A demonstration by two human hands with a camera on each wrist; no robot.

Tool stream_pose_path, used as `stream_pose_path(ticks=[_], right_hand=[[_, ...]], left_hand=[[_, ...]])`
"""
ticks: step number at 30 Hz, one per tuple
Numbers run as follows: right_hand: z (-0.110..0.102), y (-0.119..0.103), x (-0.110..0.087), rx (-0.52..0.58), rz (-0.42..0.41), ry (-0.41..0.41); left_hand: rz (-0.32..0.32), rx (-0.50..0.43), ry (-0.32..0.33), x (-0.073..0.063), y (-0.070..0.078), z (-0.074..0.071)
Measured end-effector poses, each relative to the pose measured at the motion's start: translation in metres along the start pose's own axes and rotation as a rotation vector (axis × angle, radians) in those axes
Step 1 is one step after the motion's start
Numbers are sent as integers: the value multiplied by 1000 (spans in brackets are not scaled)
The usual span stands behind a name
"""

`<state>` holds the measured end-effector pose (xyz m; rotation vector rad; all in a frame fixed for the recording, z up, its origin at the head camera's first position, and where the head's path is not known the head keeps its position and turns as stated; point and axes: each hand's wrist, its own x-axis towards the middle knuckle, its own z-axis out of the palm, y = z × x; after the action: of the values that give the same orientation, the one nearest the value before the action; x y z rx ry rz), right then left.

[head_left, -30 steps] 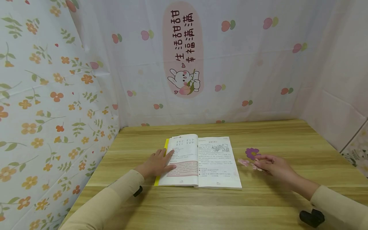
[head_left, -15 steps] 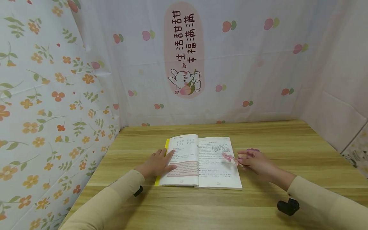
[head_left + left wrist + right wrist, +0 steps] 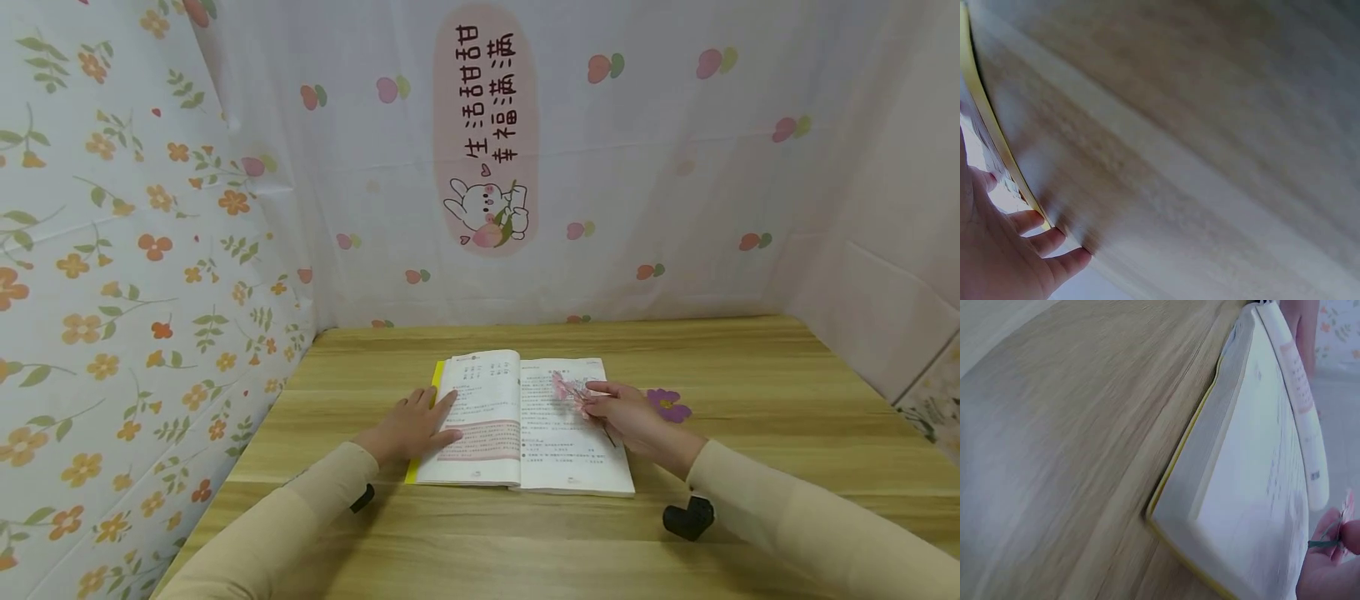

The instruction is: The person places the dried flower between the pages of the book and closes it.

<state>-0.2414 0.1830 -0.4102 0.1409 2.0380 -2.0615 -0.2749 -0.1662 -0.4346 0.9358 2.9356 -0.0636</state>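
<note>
An open book with a yellow cover lies on the wooden table. My left hand rests spread on its left page, and in the left wrist view the fingers reach past the yellow cover edge to the wood. Over the right page my right hand pinches a pink flower sprig between thumb and fingers, blossoms pointing toward the far left. Its thin stem shows in the right wrist view beside the page.
A purple flower lies on the table just right of the book, beyond my right forearm. A flowered cloth hangs along the left side, and a pale printed curtain covers the back.
My right hand has carried the pink sprig leftward from beside the book to above its right page. The purple flower stays behind on the table. My left hand has not moved.
</note>
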Motion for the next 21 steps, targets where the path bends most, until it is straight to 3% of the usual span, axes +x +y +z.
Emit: stream_pose_path(ticks=[5, 14, 21], right_hand=[[13, -1, 8, 0, 25, 36], [36, -4, 16, -140, 81, 83], [50, -1, 24, -82, 104, 94]], left_hand=[[-16, 1, -16, 1, 1, -1], [-12, -6, -5, 1, -1, 1], [-22, -3, -10, 2, -2, 3]])
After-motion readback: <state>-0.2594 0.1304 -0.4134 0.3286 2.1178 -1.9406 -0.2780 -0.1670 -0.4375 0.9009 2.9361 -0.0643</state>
